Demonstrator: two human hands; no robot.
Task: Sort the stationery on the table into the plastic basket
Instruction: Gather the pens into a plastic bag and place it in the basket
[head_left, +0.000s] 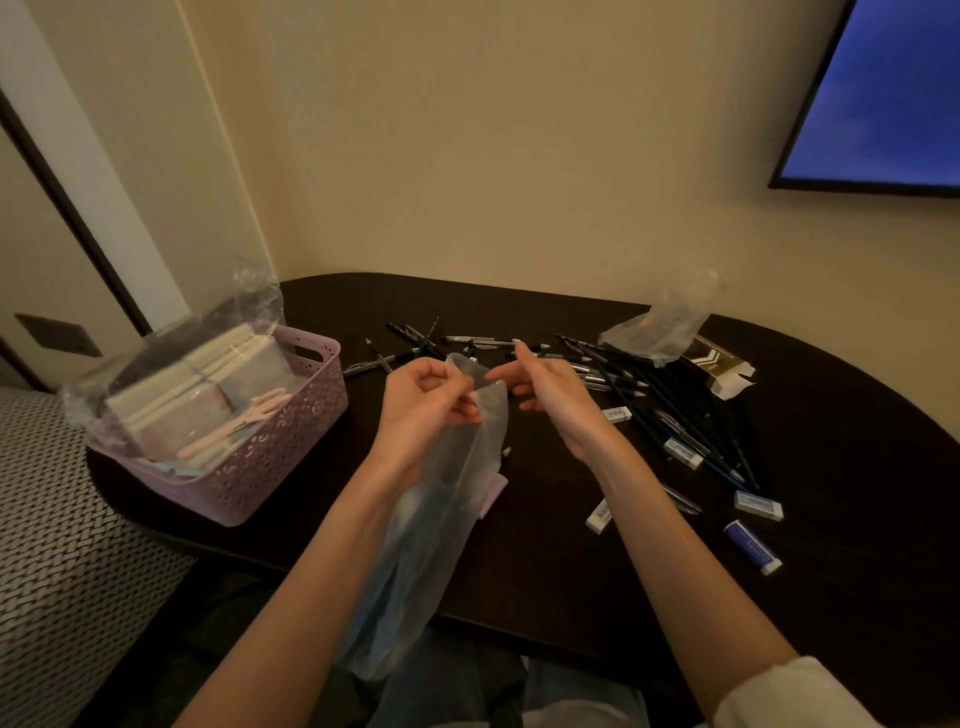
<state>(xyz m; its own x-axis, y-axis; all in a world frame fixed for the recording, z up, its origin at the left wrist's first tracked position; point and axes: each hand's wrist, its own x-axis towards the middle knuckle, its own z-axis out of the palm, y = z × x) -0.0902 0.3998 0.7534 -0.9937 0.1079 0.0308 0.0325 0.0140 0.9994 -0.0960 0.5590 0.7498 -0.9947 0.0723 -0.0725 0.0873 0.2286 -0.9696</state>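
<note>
A long clear plastic bag (441, 499) hangs down in front of me, and my left hand (426, 397) pinches its top edge. My right hand (540, 387) is beside the bag's opening with loosely spread fingers, its fingertips at the rim. The lilac plastic basket (291, 431) stands at the left of the dark table (857, 467); it holds a clear bag of white pads and pink pieces. Many dark pens and pencils (649, 389) lie scattered beyond and right of my hands. Several white erasers (758, 505) and a blue-sleeved one (750, 545) lie at the right.
A crumpled clear bag (660, 327) and an opened small carton (727, 371) sit at the back right of the table. A woven grey seat (57, 545) is at the left, below the basket. A screen (883, 93) hangs on the wall, upper right.
</note>
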